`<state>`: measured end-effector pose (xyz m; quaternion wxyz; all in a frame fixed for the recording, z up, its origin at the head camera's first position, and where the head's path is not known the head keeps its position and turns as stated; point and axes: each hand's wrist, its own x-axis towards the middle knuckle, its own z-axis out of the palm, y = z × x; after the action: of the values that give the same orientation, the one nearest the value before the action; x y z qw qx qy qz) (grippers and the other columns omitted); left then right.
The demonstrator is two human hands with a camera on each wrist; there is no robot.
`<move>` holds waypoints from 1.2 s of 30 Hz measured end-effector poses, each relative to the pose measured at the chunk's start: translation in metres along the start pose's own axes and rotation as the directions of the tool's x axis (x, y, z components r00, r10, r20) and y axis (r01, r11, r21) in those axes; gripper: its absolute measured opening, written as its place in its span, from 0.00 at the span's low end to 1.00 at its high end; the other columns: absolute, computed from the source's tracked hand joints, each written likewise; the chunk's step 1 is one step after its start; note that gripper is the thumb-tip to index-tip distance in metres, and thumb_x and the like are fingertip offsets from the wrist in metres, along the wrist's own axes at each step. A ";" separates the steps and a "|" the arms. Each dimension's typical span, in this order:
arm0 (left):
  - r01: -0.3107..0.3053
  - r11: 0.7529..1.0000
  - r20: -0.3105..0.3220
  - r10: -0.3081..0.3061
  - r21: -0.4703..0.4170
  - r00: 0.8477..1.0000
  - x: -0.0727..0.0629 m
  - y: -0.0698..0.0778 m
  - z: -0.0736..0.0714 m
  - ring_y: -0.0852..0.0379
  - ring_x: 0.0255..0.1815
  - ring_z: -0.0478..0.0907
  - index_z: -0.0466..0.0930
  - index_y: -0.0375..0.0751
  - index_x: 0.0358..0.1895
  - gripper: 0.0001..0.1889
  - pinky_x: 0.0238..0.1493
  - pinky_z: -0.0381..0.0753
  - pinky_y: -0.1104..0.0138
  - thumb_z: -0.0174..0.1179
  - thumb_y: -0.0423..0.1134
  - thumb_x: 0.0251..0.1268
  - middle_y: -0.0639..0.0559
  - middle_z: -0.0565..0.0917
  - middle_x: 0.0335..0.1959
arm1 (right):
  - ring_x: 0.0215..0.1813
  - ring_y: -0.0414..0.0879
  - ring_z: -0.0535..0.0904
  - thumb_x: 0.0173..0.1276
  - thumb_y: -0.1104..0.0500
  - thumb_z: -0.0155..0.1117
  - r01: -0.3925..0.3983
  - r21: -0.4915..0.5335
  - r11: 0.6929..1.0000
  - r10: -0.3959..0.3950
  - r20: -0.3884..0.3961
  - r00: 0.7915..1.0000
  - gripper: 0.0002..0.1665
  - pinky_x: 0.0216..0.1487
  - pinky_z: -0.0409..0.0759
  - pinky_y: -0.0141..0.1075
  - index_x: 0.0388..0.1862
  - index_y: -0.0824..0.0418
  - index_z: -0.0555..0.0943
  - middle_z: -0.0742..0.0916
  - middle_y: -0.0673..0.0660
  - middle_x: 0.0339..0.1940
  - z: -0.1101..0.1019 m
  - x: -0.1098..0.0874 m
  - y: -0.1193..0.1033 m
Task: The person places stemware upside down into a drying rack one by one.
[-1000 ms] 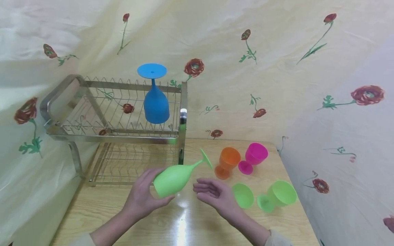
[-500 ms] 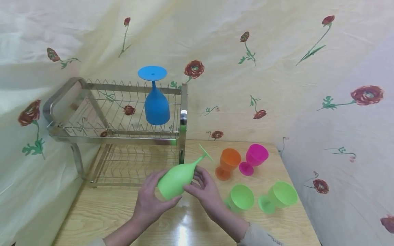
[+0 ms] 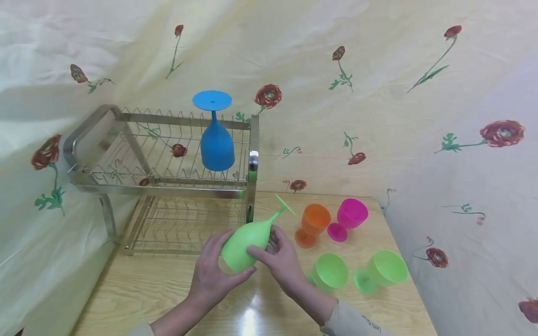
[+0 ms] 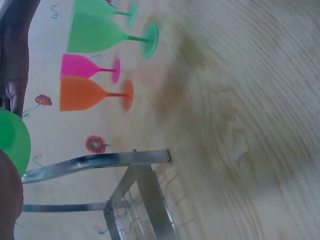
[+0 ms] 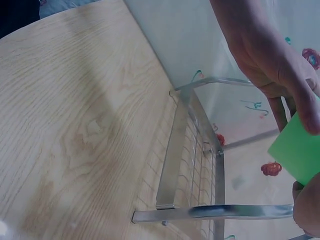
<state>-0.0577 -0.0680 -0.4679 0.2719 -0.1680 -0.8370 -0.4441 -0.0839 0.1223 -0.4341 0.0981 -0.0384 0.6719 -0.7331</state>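
A light green plastic goblet (image 3: 244, 247) is held tilted above the table in front of the rack, its mouth to the lower left and its stem and foot to the upper right. My left hand (image 3: 212, 273) grips the bowl near the rim, thumb below and fingers above. My right hand (image 3: 282, 263) holds the bowl nearer the stem, thumb on the near side; its other fingers are partly hidden behind the goblet. In the right wrist view the bowl (image 5: 299, 150) shows between both hands. Only part of the goblet (image 4: 15, 137) shows in the left wrist view.
A two-tier metal dish rack (image 3: 168, 190) stands at the left, with a blue goblet (image 3: 216, 147) upside down on its top tier. On the right of the table (image 3: 143, 289) stand upright an orange goblet (image 3: 315, 219), a magenta goblet (image 3: 351, 213) and two green goblets (image 3: 330, 271).
My right hand has moved left from beside the goblet and taken hold of its bowl. The left hand and the goblet have shifted slightly to the right.
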 end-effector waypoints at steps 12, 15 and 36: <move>-0.146 0.989 -0.077 0.148 0.032 0.986 0.011 -0.012 -0.061 0.55 0.72 0.76 0.77 0.35 0.71 0.49 0.78 0.68 0.72 0.77 0.66 0.54 0.43 0.83 0.67 | 0.74 0.58 0.78 0.60 0.64 0.83 0.171 -0.124 0.977 -0.173 -0.007 0.985 0.43 0.75 0.76 0.39 0.73 0.66 0.73 0.82 0.63 0.69 -0.023 -0.003 -0.029; -0.147 0.984 -0.172 0.164 0.106 0.971 0.018 -0.020 -0.084 0.67 0.73 0.72 0.78 0.29 0.67 0.50 0.77 0.68 0.76 0.68 0.73 0.60 0.36 0.84 0.63 | 0.69 0.55 0.81 0.59 0.67 0.82 0.271 -0.165 0.948 -0.269 0.031 0.963 0.42 0.74 0.78 0.39 0.71 0.68 0.74 0.84 0.62 0.65 -0.026 -0.002 -0.045; 0.390 0.228 -0.030 -0.891 -0.892 0.452 0.083 -0.068 -0.210 0.55 0.42 0.92 0.81 0.41 0.54 0.19 0.49 0.90 0.66 0.77 0.41 0.66 0.49 0.89 0.43 | 0.67 0.50 0.81 0.58 0.65 0.85 0.588 -0.284 0.757 -0.490 0.349 0.799 0.47 0.71 0.82 0.41 0.74 0.64 0.72 0.82 0.56 0.69 0.023 0.049 -0.164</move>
<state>-0.0948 -0.2775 -0.3661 0.1683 0.2518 -0.4117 -0.8595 -0.1425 0.1034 -0.2725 -0.0432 -0.3432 0.7417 -0.5746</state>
